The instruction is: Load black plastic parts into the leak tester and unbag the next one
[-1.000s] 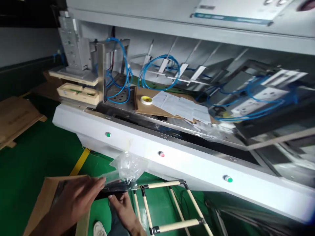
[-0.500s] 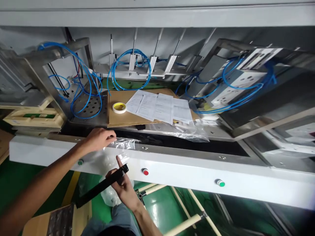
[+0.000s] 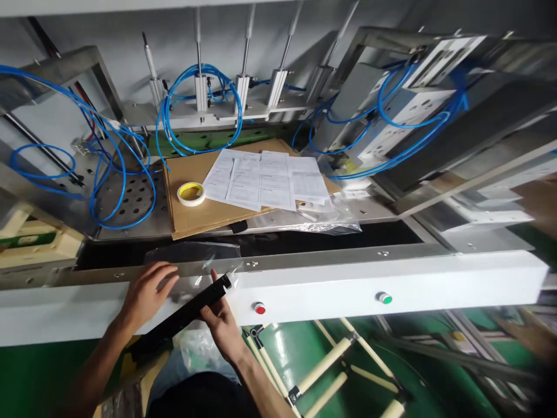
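Behind papers [image 3: 270,180] and tape [image 3: 191,202] on cardboard [image 3: 187,220], blue hoses [image 3: 461,96] are looping over the worktop [image 3: 285,219], above green floor [image 3: 61,371]. In front, the right hand [image 3: 223,331] is gripping a black bar [image 3: 187,313]; the left hand [image 3: 145,297], loosely spread, is hanging nearby.

Black elongated part [image 3: 185,316], notched at upper end, slants in the right grip [image 3: 223,331]; clear plastic film [image 3: 204,251] lies beyond that grip.

Left hand [image 3: 147,294] now uncurled, clear film [image 3: 202,251] now over dark slot [image 3: 369,233]
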`<action>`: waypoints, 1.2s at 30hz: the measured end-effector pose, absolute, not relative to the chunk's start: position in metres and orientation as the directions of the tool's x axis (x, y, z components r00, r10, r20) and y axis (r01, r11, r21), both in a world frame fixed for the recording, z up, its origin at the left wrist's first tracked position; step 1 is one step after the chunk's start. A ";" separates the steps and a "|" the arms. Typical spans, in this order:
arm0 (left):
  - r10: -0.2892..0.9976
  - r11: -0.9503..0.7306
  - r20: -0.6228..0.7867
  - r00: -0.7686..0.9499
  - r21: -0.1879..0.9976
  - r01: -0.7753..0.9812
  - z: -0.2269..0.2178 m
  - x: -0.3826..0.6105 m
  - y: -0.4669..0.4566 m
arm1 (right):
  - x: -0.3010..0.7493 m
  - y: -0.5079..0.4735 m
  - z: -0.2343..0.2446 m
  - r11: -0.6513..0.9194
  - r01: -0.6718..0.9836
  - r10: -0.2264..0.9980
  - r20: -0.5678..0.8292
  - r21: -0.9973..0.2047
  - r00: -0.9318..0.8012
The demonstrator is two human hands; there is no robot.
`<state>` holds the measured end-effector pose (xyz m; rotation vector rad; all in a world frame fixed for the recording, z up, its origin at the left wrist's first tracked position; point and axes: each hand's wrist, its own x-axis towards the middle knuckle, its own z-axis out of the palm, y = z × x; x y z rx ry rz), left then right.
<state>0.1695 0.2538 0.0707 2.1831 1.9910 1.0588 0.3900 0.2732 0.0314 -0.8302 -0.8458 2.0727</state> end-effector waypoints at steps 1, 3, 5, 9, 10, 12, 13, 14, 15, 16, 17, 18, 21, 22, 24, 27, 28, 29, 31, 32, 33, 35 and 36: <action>0.898 -0.202 0.439 0.007 0.399 0.895 0.058 0.165 0.248 | 0.391 0.271 0.035 -0.499 -0.380 0.815 -0.272 -0.779 -0.511; 0.906 -0.212 0.418 0.057 0.333 0.919 0.035 0.156 0.245 | 0.395 0.267 0.042 -0.465 -0.373 0.833 -0.254 -0.803 -0.492; 0.907 -0.217 0.414 0.075 0.307 0.927 0.021 0.150 0.248 | 0.402 0.265 0.050 -0.426 -0.370 0.855 -0.235 -0.826 -0.462; 0.932 -0.202 0.355 0.075 0.335 0.920 0.012 0.139 0.260 | 0.421 0.264 0.059 -0.384 -0.383 0.906 -0.263 -0.841 -0.331; 0.939 -0.197 0.336 0.077 0.338 0.920 0.011 0.137 0.263 | 0.426 0.265 0.060 -0.387 -0.396 0.913 -0.286 -0.833 -0.291; 0.949 -0.190 0.303 0.085 0.339 0.921 0.011 0.134 0.269 | 0.433 0.264 0.060 -0.400 -0.429 0.915 -0.327 -0.810 -0.235; 0.952 -0.192 0.291 0.091 0.340 0.921 0.010 0.134 0.271 | 0.435 0.264 0.059 -0.406 -0.441 0.914 -0.340 -0.800 -0.222; 0.954 -0.195 0.282 0.098 0.341 0.919 0.010 0.133 0.273 | 0.435 0.264 0.058 -0.409 -0.450 0.912 -0.348 -0.794 -0.216; 0.957 -0.200 0.271 0.107 0.345 0.917 0.010 0.133 0.274 | 0.435 0.263 0.057 -0.410 -0.455 0.912 -0.351 -0.790 -0.212; 0.958 -0.204 0.264 0.113 0.352 0.914 0.010 0.133 0.275 | 0.435 0.262 0.055 -0.409 -0.459 0.913 -0.351 -0.789 -0.209; 0.958 -0.209 0.262 0.117 0.359 0.910 0.011 0.133 0.276 | 0.434 0.261 0.054 -0.405 -0.463 0.914 -0.350 -0.788 -0.205; 0.956 -0.216 0.270 0.119 0.367 0.905 0.013 0.132 0.277 | 0.434 0.261 0.053 -0.398 -0.468 0.917 -0.346 -0.789 -0.196; 0.933 -0.240 0.349 0.092 0.408 0.881 0.028 0.129 0.274 | 0.435 0.258 0.056 -0.355 -0.460 0.935 -0.309 -0.814 -0.175; 0.922 -0.244 0.380 0.070 0.434 0.867 0.035 0.128 0.272 | 0.437 0.257 0.059 -0.340 -0.447 0.940 -0.294 -0.827 -0.172; 0.908 -0.242 0.419 0.003 0.518 0.820 0.052 0.128 0.263 | 0.439 0.254 0.067 -0.311 -0.413 0.949 -0.262 -0.856 -0.173; 0.953 -0.199 0.298 -0.051 0.744 0.638 0.080 0.132 0.240 | 0.434 0.252 0.084 -0.255 -0.339 0.957 -0.187 -0.905 -0.221; 0.980 -0.166 0.198 0.000 0.820 0.548 0.090 0.134 0.230 | 0.430 0.253 0.089 -0.222 -0.296 0.955 -0.146 -0.929 -0.259; 0.992 -0.116 0.084 0.089 0.879 0.463 0.099 0.137 0.221 | 0.425 0.254 0.095 -0.184 -0.252 0.947 -0.103 -0.950 -0.304; 0.957 -0.008 -0.102 0.272 0.927 0.376 0.115 0.140 0.204 | 0.414 0.260 0.104 -0.112 -0.179 0.915 -0.031 -0.978 -0.401; 0.937 0.022 -0.153 0.314 0.923 0.384 0.122 0.141 0.198 | 0.409 0.263 0.109 -0.085 -0.147 0.892 -0.009 -0.985 -0.452; 0.933 0.032 -0.176 0.314 0.909 0.415 0.127 0.140 0.192 | 0.406 0.266 0.113 -0.066 -0.116 0.864 0.002 -0.991 -0.504; 0.962 0.010 -0.147 0.230 0.861 0.508 0.133 0.131 0.182 | 0.403 0.273 0.122 -0.014 -0.037 0.810 0.010 -0.999 -0.586; 0.980 -0.008 -0.103 0.168 0.830 0.558 0.134 0.124 0.176 | 0.403 0.277 0.126 0.045 0.003 0.799 0.034 -0.999 -0.600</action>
